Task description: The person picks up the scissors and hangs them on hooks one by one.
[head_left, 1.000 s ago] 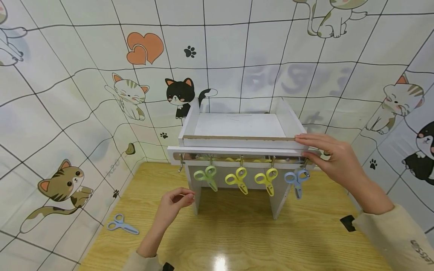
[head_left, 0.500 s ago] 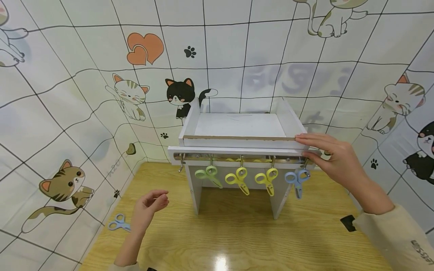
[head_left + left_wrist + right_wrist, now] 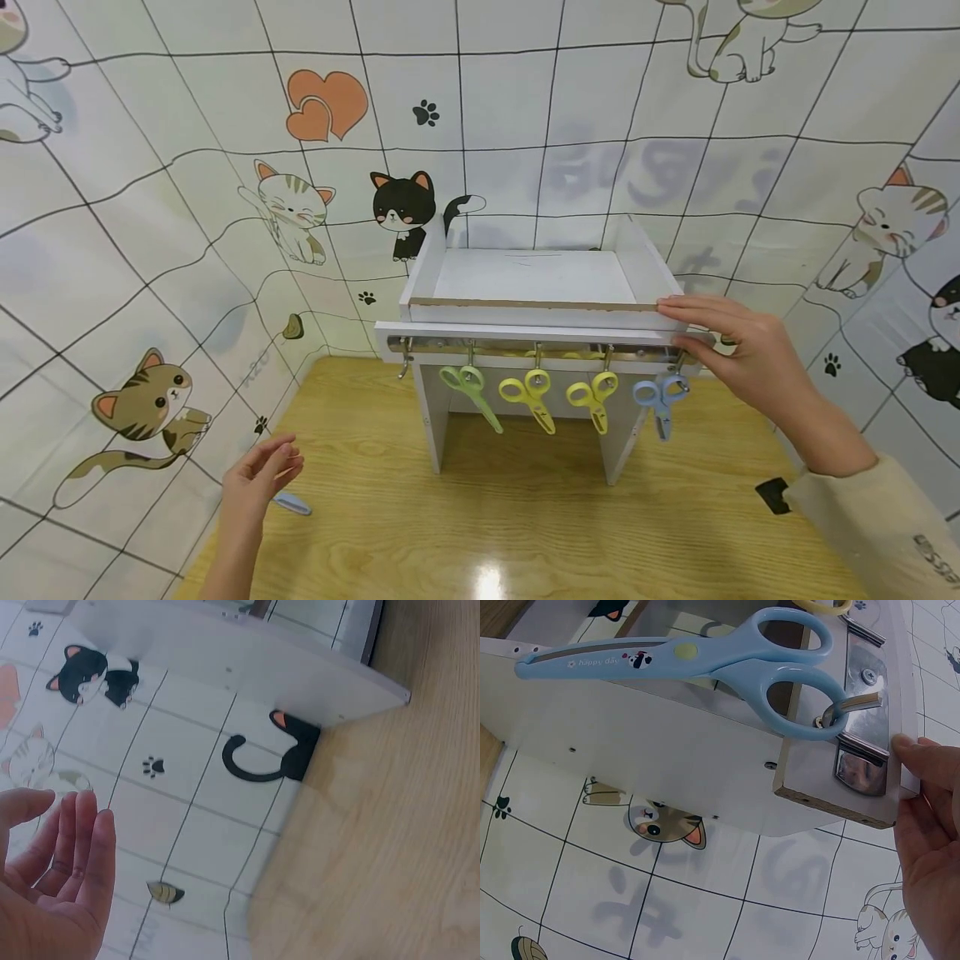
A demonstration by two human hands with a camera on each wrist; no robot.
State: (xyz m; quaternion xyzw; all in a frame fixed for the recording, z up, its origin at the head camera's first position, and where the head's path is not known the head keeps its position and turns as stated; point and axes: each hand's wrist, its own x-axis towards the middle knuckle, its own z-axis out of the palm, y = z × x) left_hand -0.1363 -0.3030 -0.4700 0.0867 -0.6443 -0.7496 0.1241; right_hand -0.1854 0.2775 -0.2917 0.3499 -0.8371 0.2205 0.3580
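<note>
My left hand (image 3: 258, 475) is over the left part of the table, fingers loosely bent and holding nothing. Partly behind it lies a pair of light blue scissors (image 3: 292, 503), with only the blade end showing. My right hand (image 3: 750, 354) grips the right front corner of a white shelf (image 3: 540, 315), fingers on top and thumb at the front. From the shelf's metal hook rail hang green scissors (image 3: 474, 390), two pairs of yellow scissors (image 3: 532, 400) and blue scissors (image 3: 662, 407). The right wrist view shows those blue scissors (image 3: 705, 664) looped on a hook by one handle.
A metal hook (image 3: 406, 358) at the rail's left end carries no scissors. The shelf stands on side panels (image 3: 431, 417) on a wood-grain table (image 3: 525, 525). Behind and beside it, a cat-patterned sheet (image 3: 510, 108) covers the walls.
My left hand has moved left and down, away from the rail, and now covers part of the blue scissors on the table. The green scissors have swung on their hook. My right hand stays put.
</note>
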